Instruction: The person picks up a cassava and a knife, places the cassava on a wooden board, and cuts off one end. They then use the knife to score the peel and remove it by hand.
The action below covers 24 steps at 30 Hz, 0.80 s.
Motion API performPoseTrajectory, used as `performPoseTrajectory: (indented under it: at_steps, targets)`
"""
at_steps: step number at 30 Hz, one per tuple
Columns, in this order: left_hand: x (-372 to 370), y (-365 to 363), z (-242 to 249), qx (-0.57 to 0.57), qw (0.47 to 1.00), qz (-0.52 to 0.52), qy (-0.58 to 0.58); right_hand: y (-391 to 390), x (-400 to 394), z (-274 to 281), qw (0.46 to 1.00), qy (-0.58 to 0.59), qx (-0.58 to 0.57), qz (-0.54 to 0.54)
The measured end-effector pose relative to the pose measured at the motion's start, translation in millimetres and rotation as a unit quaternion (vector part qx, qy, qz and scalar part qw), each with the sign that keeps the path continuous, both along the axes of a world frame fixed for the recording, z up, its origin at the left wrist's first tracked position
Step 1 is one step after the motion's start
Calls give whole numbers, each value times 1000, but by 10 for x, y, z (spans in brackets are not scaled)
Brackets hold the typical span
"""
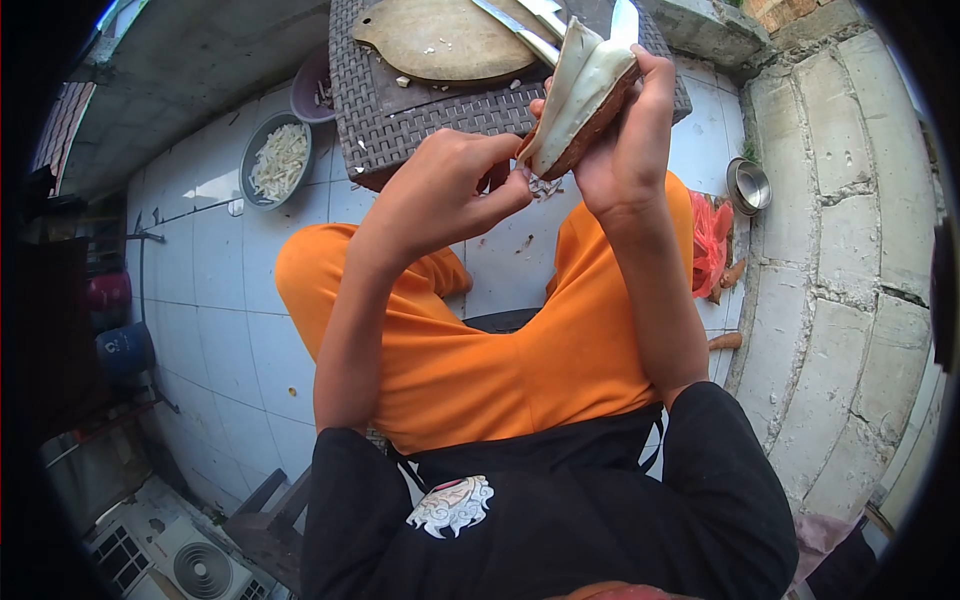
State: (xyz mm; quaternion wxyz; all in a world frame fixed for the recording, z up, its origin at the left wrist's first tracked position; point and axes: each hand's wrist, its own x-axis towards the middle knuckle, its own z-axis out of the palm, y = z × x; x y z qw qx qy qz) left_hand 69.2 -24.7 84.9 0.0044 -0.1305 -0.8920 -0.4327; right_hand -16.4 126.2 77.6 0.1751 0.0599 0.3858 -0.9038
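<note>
Coconut piece (582, 95), tilted up-right, gripped by right hand (625, 150); left hand (450, 190) seemingly pinching it.

Both forearms raised in front of the chest, elbows bent, wrists close together. Left hand (445, 185) curled, knuckles up, fingertips pinched against the lower edge of the coconut piece (580, 95). Right hand (630, 135) upright just beside it, fingers wrapped around the piece's brown back, thumb pressed along the near side.

Outdoor home yard: tiled floor (230, 300), block wall (850, 250), cutting board (440, 40).
</note>
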Motion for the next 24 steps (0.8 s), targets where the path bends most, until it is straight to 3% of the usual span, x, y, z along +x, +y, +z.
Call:
performPoseTrajectory:
  at_steps: [13, 24]
  targets:
    - [-4, 86, -171, 15, 1000, -3, 27, -49, 209, 182, 995, 70, 51, -50]
    - [-17, 69, -135, 41, 999, -14, 20, -27, 144, 94, 999, 31, 38, -9]
